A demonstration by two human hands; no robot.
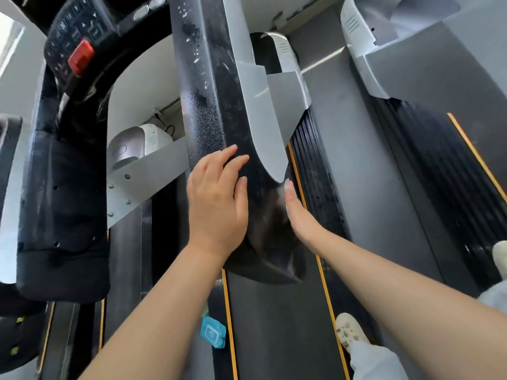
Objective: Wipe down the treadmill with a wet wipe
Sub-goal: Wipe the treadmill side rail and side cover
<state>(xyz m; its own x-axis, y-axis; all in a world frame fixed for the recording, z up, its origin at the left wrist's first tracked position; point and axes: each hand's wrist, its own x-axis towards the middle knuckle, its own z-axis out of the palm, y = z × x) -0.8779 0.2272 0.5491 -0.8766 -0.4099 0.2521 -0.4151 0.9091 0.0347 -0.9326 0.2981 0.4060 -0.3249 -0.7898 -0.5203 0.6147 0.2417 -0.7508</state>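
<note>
Both forearms reach up from the lower edge to the treadmill's black side handrail (219, 127). Left hand (216, 198) lies flat on it, fingers straight, holding nothing. Right hand (297, 212) presses edge-on against the rail's far side; a pale scrap at its fingertips may be the wet wipe (288, 185), though that is unclear. Rigid, textured, dusty rail; a thin, limp wipe needs palm pressure. Wipe packet (213, 334) lies on the deck below.
</note>
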